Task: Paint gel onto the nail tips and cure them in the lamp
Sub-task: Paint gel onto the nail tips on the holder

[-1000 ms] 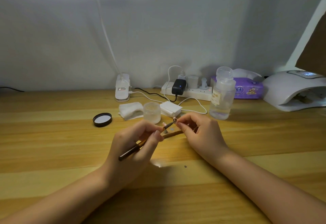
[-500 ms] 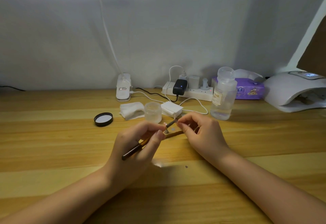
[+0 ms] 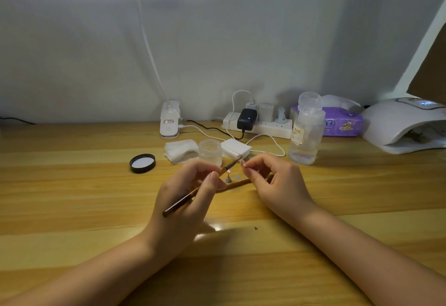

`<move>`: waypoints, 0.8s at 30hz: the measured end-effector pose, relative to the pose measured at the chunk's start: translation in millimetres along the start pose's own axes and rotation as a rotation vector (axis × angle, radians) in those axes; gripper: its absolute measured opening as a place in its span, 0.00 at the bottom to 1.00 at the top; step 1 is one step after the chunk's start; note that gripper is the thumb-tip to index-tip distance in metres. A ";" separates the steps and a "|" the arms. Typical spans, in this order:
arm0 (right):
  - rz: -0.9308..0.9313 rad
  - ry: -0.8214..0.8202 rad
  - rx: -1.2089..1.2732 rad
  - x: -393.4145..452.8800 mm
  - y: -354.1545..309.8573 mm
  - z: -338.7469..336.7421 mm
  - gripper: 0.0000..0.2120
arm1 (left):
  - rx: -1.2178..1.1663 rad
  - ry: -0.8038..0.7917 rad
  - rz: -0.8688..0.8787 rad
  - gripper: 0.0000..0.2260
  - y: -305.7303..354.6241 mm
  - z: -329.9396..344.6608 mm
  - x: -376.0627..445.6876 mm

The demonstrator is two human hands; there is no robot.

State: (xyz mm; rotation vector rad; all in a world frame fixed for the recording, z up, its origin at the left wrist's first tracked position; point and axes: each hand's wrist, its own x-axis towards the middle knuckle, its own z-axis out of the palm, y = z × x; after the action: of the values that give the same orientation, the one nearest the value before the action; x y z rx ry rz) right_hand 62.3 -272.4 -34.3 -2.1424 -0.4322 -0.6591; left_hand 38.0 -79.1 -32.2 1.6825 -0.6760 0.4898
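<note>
Holding the brush [image 3: 200,191] in my left hand [image 3: 185,199], I keep its fingers curled round the handle, bristle end angled up toward my right hand [image 3: 272,182]. My right hand pinches a small nail tip [image 3: 243,162] between thumb and forefinger, just beside the bristles; I cannot tell whether they touch. Between both hands, a small stand [image 3: 228,177] rests on the table [image 3: 72,209] against a wooden strip [image 3: 235,185]. Beyond my left hand stands an open clear jar [image 3: 210,152]. Well to the right of my right hand sits the curing lamp [image 3: 405,127].
</note>
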 end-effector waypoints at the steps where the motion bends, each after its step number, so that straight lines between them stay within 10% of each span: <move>1: 0.001 0.000 0.002 -0.3 0.1 -0.2 0.04 | 0.007 -0.005 -0.007 0.11 0.1 0.1 -0.5; 24: 0.041 -0.003 0.016 -0.7 2.8 0.8 0.05 | 0.081 -0.033 0.046 0.09 4.0 -1.4 -1.7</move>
State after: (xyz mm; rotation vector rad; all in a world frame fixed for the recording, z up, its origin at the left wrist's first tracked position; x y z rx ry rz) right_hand 63.5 -273.5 -36.9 -2.1322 -0.3928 -0.6275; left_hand 34.1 -78.0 -30.1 1.7578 -0.7281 0.5290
